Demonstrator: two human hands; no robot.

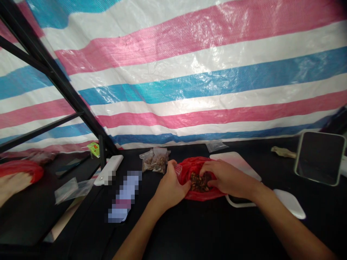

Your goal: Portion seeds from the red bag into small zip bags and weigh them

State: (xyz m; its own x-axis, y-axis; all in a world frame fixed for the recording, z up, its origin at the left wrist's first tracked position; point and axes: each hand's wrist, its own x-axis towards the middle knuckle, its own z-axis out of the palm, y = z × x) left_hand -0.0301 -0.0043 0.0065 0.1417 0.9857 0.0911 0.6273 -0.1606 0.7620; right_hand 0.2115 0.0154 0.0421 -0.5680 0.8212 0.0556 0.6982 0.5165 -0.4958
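Note:
An open red plastic bag [199, 196] lies on the black table, holding a heap of dried brown pieces [200, 183]. My left hand [171, 186] is at the bag's left side, its fingers closed on a small clear plastic bag [178, 169]; the thumb reaches over the red bag's rim. From the right, my right hand [220, 175] dips into the red bag. Its fingers are curled down into the brown pieces, and the fingertips are partly hidden. Just behind my left hand sit small clear bags [159, 160] filled with similar brown bits.
A phone [124, 198] and a white oblong device [108, 169] lie at left. A white flat panel [237, 163] is partly beneath my right arm, near a white rounded object [290, 203]. A framed dark screen [320, 157] stands at right. Striped sheeting [189, 79] hangs behind.

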